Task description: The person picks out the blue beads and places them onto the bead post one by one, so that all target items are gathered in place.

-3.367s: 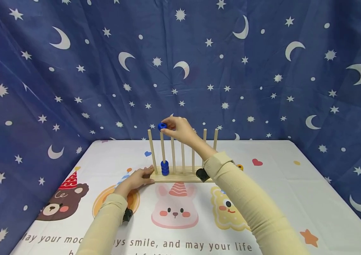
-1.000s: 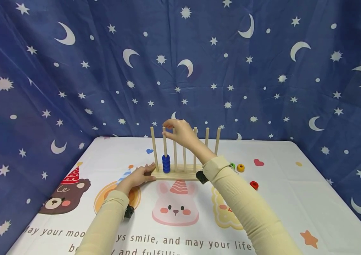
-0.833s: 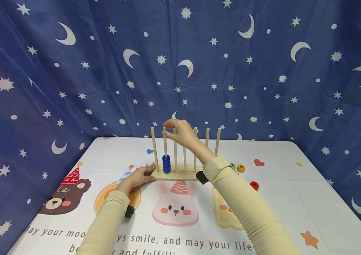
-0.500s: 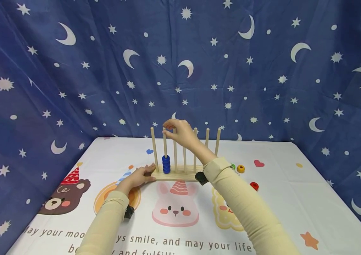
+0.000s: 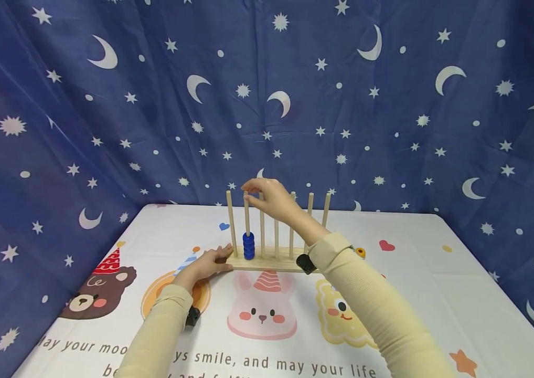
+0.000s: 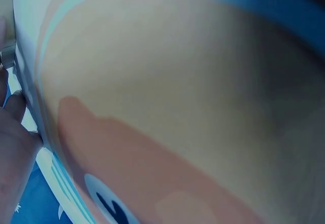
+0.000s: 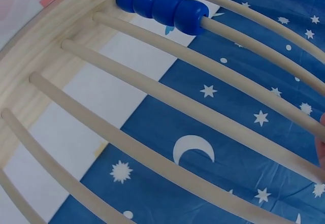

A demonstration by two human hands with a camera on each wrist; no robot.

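A wooden peg rack [image 5: 267, 264] with a row of upright pegs stands on the table. Several blue beads [image 5: 248, 246] are stacked at the bottom of its second peg from the left; the right wrist view shows these blue beads [image 7: 163, 8] touching one another. My right hand [image 5: 269, 198] is at the top of that peg, its thumb and fingers loosely curved around the tip with no bead between them. At the rack's left end my left hand [image 5: 206, 263] grips the base, thumb in front and fingers behind. In the left wrist view, part of the left hand [image 6: 15, 142] shows at the edge.
A yellow bead [image 5: 360, 253] lies right of the rack, beside my right sleeve. A red bead [image 5: 383, 275] is mostly hidden behind that sleeve. The white tablecloth [image 5: 418, 294] has cartoon prints, and a blue star-patterned curtain [image 5: 295, 105] hangs behind.
Earlier my right hand held a blue bead above the second peg; it let go, and the bead is on the stack. The left hand stays at the base. The head view shifted slightly.
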